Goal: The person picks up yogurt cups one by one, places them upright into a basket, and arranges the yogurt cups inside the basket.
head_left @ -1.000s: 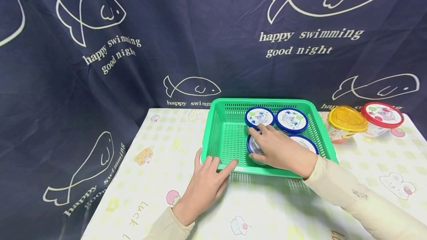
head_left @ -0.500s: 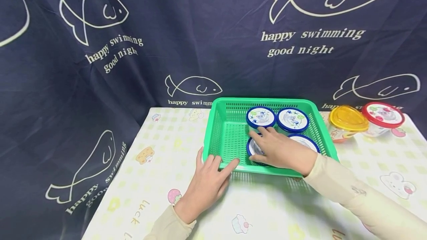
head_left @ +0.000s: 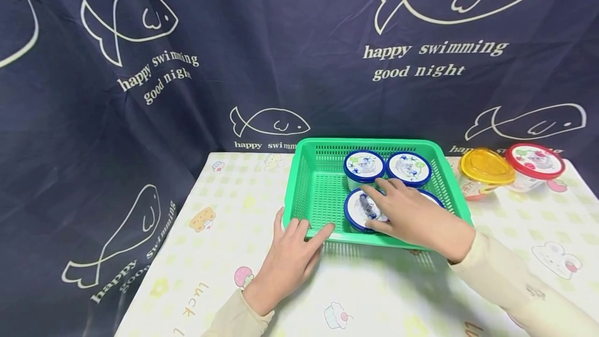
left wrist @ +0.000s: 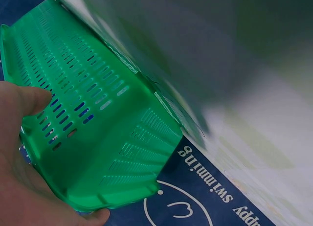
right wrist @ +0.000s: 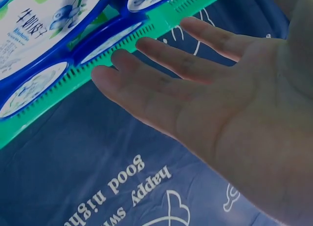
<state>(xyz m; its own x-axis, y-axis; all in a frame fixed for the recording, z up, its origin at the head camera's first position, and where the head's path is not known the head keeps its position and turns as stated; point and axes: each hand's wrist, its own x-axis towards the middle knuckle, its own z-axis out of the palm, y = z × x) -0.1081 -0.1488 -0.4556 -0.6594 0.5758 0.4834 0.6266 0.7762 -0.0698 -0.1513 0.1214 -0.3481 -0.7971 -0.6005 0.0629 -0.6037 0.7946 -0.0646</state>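
Note:
A green plastic basket [head_left: 323,240] stands on the table with several lidded cups inside; their blue-rimmed lids bear blueberry prints. My left hand [head_left: 291,256] grips the basket's front left corner, fingers over the rim and thumb against the wall in the left wrist view. Over the front row hovers my right hand [head_left: 416,215], its fingers extended and nothing in them in the right wrist view. Its fingertips are close above the front left cup [head_left: 360,212]; whether they touch it I cannot tell. The hand partly hides the front right cup [head_left: 432,198]. Two cups [head_left: 365,164] sit behind.
Right of the basket stand a yellow-lidded cup [head_left: 486,166] and a red-lidded cup [head_left: 535,160]. A navy fish-print curtain [head_left: 262,66] hangs behind the patterned tablecloth [head_left: 224,212]. The basket's left side has bare floor [head_left: 323,196].
My right hand has let go of the front left cup and moved right, uncovering more of its lid. My left hand stays on the basket's rim.

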